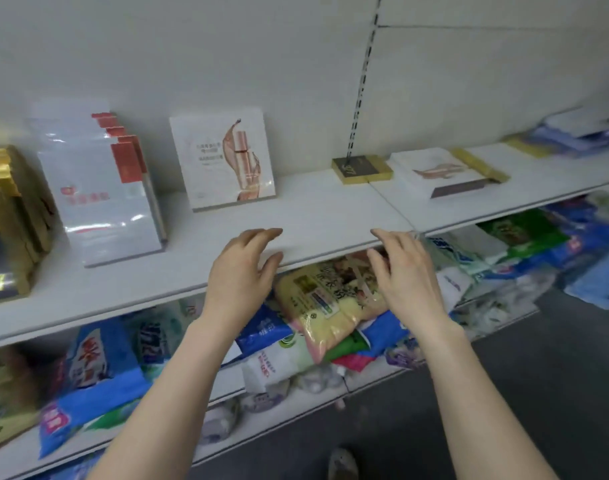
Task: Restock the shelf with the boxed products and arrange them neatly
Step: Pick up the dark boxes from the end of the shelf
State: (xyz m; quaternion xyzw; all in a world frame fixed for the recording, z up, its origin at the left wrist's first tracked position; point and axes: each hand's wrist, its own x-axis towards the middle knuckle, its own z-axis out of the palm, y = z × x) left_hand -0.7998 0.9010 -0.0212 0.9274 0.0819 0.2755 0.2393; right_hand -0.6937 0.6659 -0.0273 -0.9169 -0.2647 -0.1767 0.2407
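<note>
On the white shelf [313, 216] a white box with a rose-gold picture [223, 157] stands upright against the back wall. Left of it stands a row of white boxes with red corners [102, 188], and gold boxes [8, 216] at the far left. A small dark-and-gold box [360, 168] and a flat white-and-gold box [445, 171] lie further right. My left hand [242, 271] and my right hand [403, 271] hover over the shelf's front edge, fingers loosely bent, holding nothing.
The lower shelves [227, 441] are piled with soft bags: a yellow bag [327, 299] between my hands, blue and green packs [98, 375] around it. More packets [580, 129] lie at the shelf's far right. A slotted upright [363, 77] runs up the wall. Dark floor [538, 375] lies below right.
</note>
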